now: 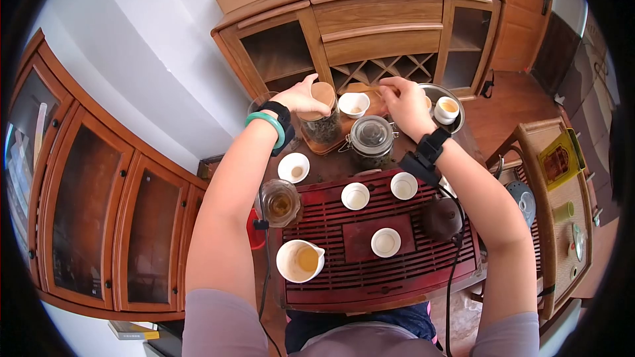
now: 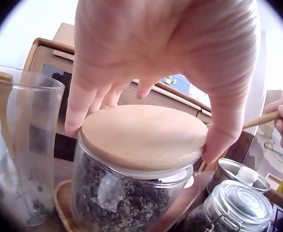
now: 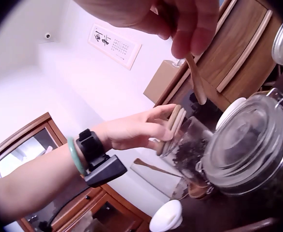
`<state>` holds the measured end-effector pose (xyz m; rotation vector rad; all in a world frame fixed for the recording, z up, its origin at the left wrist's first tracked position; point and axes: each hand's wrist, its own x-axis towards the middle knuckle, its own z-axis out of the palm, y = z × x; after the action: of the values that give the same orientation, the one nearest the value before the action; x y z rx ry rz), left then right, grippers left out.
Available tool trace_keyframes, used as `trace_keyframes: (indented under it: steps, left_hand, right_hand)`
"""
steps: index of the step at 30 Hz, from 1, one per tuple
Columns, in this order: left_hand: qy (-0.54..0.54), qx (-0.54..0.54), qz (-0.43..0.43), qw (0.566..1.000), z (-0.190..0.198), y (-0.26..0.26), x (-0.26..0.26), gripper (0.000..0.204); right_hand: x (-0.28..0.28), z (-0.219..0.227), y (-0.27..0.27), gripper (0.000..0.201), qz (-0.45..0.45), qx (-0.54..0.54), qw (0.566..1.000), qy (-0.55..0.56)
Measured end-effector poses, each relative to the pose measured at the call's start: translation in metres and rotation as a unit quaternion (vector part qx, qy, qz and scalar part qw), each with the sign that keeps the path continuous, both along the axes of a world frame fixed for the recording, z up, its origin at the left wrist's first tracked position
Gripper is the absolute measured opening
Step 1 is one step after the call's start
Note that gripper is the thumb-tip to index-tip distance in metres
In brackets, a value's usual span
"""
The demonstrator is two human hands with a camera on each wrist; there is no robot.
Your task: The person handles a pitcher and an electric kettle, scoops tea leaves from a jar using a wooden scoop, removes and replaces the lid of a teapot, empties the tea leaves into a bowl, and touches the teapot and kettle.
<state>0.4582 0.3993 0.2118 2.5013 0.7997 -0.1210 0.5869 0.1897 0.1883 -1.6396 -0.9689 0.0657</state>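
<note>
My left hand [image 1: 299, 99] grips a round wooden lid [image 2: 144, 135] by its edges, thumb on one side and fingers on the other. The lid sits tilted at the mouth of a glass jar [image 2: 119, 200] of dried tea leaves, its pale seal partly showing. My right hand [image 1: 409, 109] pinches the handle of a wooden tea scoop [image 3: 196, 82], which points toward the jar over a white bowl [image 1: 354, 104]. Below the right hand stands a clamp-lid glass jar [image 1: 372, 137], its lid down.
A tall glass cylinder [image 2: 35, 116] with another wooden scoop stands left of the jar. Nearer me, the slatted tea tray [image 1: 354, 244] bears small white cups [image 1: 385, 242], a pitcher [image 1: 286, 266] of tea and a dark teapot [image 1: 442, 218]. A metal bowl [image 1: 461, 102] lies right.
</note>
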Motion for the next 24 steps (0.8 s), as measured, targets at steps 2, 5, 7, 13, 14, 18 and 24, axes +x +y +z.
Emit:
trace_keyframes:
  steps: [2,5,7,13,14,18,24]
  left_hand:
    - [0.013,0.016,-0.004,1.0,-0.004,0.0,0.002,0.11]
    - [0.028,0.04,-0.007,0.999,-0.007,-0.003,0.005,0.11]
    - [0.037,0.053,-0.008,0.998,-0.006,-0.003,0.005,0.109]
    - [0.049,0.059,-0.009,0.997,-0.006,-0.002,0.005,0.108]
    - [0.05,0.06,-0.009,0.997,-0.006,-0.002,0.005,0.108]
    - [0.054,0.065,-0.011,0.996,-0.006,-0.004,0.006,0.108]
    - [0.059,0.065,-0.009,0.996,-0.008,-0.002,0.006,0.11]
  right_hand:
    - [0.007,-0.007,-0.002,0.021,-0.012,-0.035,0.999,-0.01]
    - [0.008,-0.011,-0.005,0.02,-0.024,-0.057,0.997,0.055]
    - [0.019,-0.037,0.006,0.019,-0.02,-0.052,0.998,0.038]
    - [0.012,-0.052,0.019,0.019,-0.032,-0.08,0.996,-0.02]
    - [0.01,-0.053,0.02,0.019,-0.035,-0.103,0.993,-0.048]
    - [0.0,-0.052,0.018,0.02,-0.032,-0.143,0.986,-0.077]
    - [0.0,-0.047,0.012,0.022,-0.013,-0.185,0.98,-0.064]
